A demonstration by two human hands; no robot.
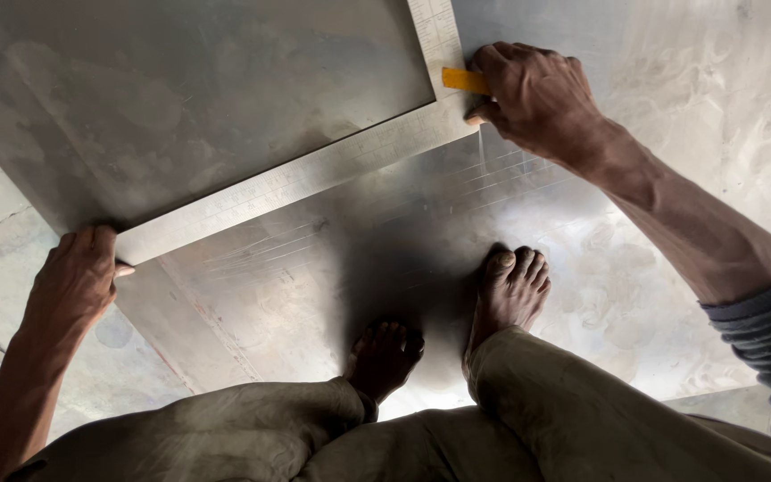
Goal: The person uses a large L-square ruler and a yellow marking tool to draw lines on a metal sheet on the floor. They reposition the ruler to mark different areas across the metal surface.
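Two bare hands hold a steel carpenter's square (pixel 296 174) flat on a large metal sheet (pixel 225 80) on the floor. The left hand (pixel 73 277) presses with curled fingers on the end of the long arm, and the right hand (pixel 537 94) is closed on a yellow marker (pixel 463 80) at the corner of the square, while both bare feet (pixel 510 290) stand on the sheet

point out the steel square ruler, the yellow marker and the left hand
L-shaped steel square ruler (pixel 287 183), head view, middle of its long arm
small yellow marker (pixel 462 80), head view, exposed end
left hand (pixel 73 277), head view, back of hand
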